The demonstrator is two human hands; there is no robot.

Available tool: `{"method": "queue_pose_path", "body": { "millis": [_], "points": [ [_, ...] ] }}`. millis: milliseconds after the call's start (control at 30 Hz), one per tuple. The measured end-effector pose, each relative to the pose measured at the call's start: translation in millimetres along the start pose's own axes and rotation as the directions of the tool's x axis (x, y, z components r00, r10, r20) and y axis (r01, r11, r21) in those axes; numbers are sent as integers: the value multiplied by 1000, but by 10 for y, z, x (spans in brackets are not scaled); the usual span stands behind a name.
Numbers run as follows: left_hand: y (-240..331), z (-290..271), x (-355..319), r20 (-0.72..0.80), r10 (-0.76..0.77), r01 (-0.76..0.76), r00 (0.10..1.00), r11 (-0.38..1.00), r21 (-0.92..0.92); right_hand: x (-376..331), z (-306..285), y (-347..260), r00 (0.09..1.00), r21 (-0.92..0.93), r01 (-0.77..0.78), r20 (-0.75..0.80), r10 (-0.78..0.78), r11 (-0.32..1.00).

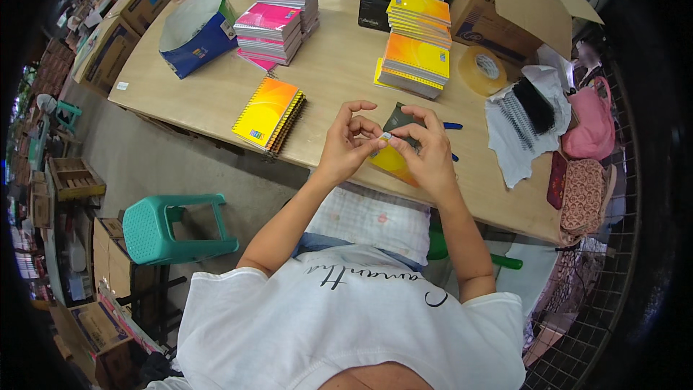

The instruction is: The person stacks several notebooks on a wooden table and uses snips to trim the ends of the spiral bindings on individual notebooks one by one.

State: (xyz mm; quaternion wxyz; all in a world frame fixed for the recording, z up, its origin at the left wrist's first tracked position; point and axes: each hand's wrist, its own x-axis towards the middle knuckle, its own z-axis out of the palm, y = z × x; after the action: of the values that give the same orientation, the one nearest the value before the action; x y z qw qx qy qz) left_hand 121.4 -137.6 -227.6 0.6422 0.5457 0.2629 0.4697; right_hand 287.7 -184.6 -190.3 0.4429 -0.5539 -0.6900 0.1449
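Over the table's near edge, my left hand (351, 143) and my right hand (430, 153) meet with thumbs and index fingers pinched together. Between the fingertips is a small whitish piece (387, 135), too small to tell its kind. Partly hidden beneath my hands lies a yellow-orange notebook or cover (393, 164). A dark grey-green flat piece (396, 117) sticks out behind the fingers. To the left, a small pile of yellow-orange spiral notebooks (268, 115) lies at the table edge.
Behind my hands rise stacks of yellow notebooks (415, 61) and pink notebooks (268, 25). A tape roll (483, 71), black wire spirals (533, 105) on white cloth and pink pouches (588, 126) lie right. A blue bag (197, 37) stands left; a green stool (155, 230) stands on the floor.
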Motion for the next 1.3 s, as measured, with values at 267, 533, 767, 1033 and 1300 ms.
{"method": "queue_pose_path", "body": {
  "millis": [267,533,767,1033,1300],
  "points": [
    [-4,43,6,11,0,0,1000,1000,25,-67,-27,-33,998,-211,52,45,-44,976],
    [43,-112,7,18,-40,41,999,999,-19,-208,-493,1264,990,-638,124,131,-52,760],
    [106,-234,4,-63,-84,85,994,996,4,-205,-665,1298,985,-539,-168,-64,158,825],
    [189,-231,33,-31,-114,115,993,993,28,370,-585,-190,827,-597,556,328,-456,579],
    [300,-236,31,-19,-128,129,992,991,39,542,-533,-251,651,-614,718,427,-627,328]
  ]
}}
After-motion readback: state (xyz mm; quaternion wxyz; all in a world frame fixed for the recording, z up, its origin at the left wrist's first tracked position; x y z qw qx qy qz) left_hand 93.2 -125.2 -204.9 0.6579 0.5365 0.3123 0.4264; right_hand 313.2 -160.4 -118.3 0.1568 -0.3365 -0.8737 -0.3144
